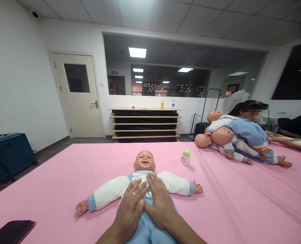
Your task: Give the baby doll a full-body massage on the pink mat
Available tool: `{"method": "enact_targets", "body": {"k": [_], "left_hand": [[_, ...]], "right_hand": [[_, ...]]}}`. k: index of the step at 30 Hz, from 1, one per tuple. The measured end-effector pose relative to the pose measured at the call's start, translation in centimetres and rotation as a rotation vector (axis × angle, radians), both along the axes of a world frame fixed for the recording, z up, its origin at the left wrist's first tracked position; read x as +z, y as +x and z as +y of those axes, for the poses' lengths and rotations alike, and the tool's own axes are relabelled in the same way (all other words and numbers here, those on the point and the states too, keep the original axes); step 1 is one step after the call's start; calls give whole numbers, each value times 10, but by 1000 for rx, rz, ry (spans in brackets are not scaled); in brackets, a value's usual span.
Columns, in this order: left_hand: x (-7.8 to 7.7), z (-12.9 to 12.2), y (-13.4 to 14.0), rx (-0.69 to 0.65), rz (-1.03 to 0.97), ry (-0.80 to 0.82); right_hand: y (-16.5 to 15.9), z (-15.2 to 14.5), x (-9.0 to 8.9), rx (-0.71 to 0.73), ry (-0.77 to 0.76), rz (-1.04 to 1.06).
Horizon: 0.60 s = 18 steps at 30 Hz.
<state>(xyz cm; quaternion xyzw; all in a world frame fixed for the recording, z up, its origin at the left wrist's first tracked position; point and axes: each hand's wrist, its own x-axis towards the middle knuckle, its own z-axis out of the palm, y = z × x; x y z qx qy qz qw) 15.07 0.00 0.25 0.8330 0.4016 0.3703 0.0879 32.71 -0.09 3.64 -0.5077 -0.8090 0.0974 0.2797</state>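
A baby doll in a white top with blue cuffs and blue trousers lies on its back, arms spread wide, head away from me. My left hand rests flat on the left side of its chest and belly, a gold ring on one finger. Beside it, my right hand lies flat on the other side of the chest, fingers stretched out. The two thumbs meet or nearly meet over the belly. Under my palms the doll's middle is hidden. Beyond its arm on the right stands a small white bottle with a green cap.
A pink sheet covers the table. Several dolls lie piled at the right, with a person in a dark cap behind them. A dark phone lies at the near left. A blue suitcase stands on the floor.
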Motion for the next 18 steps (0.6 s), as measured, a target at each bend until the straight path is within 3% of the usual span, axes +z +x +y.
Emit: {"method": "enact_targets", "body": {"k": [4, 9, 14, 18], "left_hand": [[8, 0, 1, 20, 55, -57], [13, 2, 7, 128, 28, -192], [6, 7, 8, 188, -39, -273], [-5, 10, 8, 234, -113, -242]], "right_hand": [[-1, 3, -8, -92, -8, 13], [-1, 4, -21, -85, 238, 39], [0, -2, -11, 129, 532, 84], [0, -8, 3, 294, 424, 71]]}}
